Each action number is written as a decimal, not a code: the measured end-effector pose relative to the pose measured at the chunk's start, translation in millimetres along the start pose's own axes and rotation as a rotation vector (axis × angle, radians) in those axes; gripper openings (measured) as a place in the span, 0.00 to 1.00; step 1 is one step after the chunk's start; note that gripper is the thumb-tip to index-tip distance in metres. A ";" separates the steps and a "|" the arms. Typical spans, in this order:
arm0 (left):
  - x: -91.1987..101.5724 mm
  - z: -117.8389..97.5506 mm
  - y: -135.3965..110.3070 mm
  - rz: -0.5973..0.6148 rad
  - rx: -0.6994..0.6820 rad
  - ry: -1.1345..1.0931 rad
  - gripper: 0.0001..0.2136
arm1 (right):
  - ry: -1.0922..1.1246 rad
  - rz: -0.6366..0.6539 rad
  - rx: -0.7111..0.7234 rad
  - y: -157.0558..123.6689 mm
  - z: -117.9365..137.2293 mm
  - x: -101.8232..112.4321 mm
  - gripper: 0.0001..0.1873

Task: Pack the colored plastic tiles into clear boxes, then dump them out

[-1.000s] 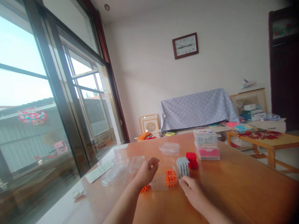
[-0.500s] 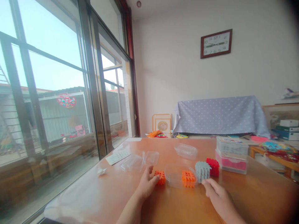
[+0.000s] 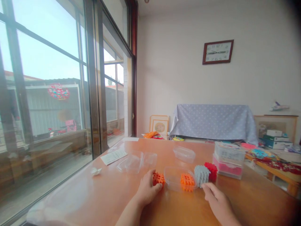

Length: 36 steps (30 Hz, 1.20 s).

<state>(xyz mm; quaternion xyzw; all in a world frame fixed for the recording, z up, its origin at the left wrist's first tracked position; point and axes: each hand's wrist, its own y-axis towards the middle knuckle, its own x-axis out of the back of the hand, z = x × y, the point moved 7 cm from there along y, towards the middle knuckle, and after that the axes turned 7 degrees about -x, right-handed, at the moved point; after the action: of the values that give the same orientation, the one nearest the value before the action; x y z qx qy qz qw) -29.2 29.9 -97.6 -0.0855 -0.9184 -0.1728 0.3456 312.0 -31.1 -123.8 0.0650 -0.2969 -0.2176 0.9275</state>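
Fingertips of our left hand (image 3: 147,191) curl over the near side of an orange block (image 3: 158,179), thumb beneath it; we cannot tell whether the block is lifted or lies on the table (image 3: 105,201). Our right hand (image 3: 217,201) lies flat on the wood, fingers loosely together and holding nothing, the tips just short of a grey block (image 3: 201,175).

Items noted, working outward:

- Clear tub (image 3: 174,178), at 3 o'clock of the orange block, just beside it.
- Second orange block (image 3: 187,182), at the tub's right end; whether inside or against the wall we cannot tell.
- Grey block, at 3 o'clock of that, touching or nearly so.
- Red block (image 3: 211,171), at 2 o'clock of the grey one, partly behind it.
- Stacked boxes (image 3: 228,160), white over pink, at 2 o'clock of the red block, near.
- Empty tub (image 3: 184,154), at 12 o'clock of the clear tub, apart.
- Two clear lids (image 3: 136,161), at 11 o'clock of our left hand.
- Paper slip (image 3: 113,156), at 10 o'clock of the lids.
- Crumpled scrap (image 3: 96,171), at 9 o'clock of our left hand, well apart.
- Clock (image 3: 218,51) on the far wall, above a covered sofa (image 3: 213,123).
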 end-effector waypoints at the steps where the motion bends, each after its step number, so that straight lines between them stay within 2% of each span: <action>1: 1.7 -1.8 -0.6 -0.011 -0.024 0.008 0.32 | -0.006 -0.002 -0.010 -1.4 1.3 1.2 0.23; 6: 16.5 -18.6 -1.8 -0.089 -0.181 0.137 0.29 | -0.018 0.030 -0.007 -4.2 5.5 1.5 0.23; 9: 23.5 -30.4 0.4 -0.029 -0.228 0.228 0.28 | -0.028 0.051 -0.017 0.0 -0.4 -2.3 0.24; 13: 29.2 -41.9 8.2 0.093 -0.250 0.318 0.29 | -0.040 0.081 -0.027 6.3 -11.3 -9.2 0.25; 20: 26.1 -52.6 25.7 0.166 -0.283 0.382 0.26 | -0.028 0.101 -0.030 8.9 -15.3 -13.1 0.25; 25: 33.0 -61.4 26.7 0.153 -0.296 0.404 0.25 | -0.030 0.099 -0.014 10.1 -13.3 -12.1 0.24; 29: 44.0 -78.6 32.2 0.103 -0.323 0.428 0.22 | -0.041 0.093 -0.004 12.0 -12.3 -13.5 0.23; 32: 36.3 -97.3 42.9 0.103 -0.351 0.450 0.20 | -0.035 0.097 -0.016 13.2 -12.5 -15.0 0.22; 36: 3.2 -116.7 60.5 0.181 -0.355 0.479 0.18 | -0.025 0.101 -0.021 9.9 -7.5 -12.7 0.23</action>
<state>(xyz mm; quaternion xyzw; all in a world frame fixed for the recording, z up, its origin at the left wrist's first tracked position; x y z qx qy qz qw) 55.7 42.1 2.0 -0.1827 -0.7551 -0.3142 0.5456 310.7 -16.7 -134.0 0.0374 -0.3090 -0.1745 0.9342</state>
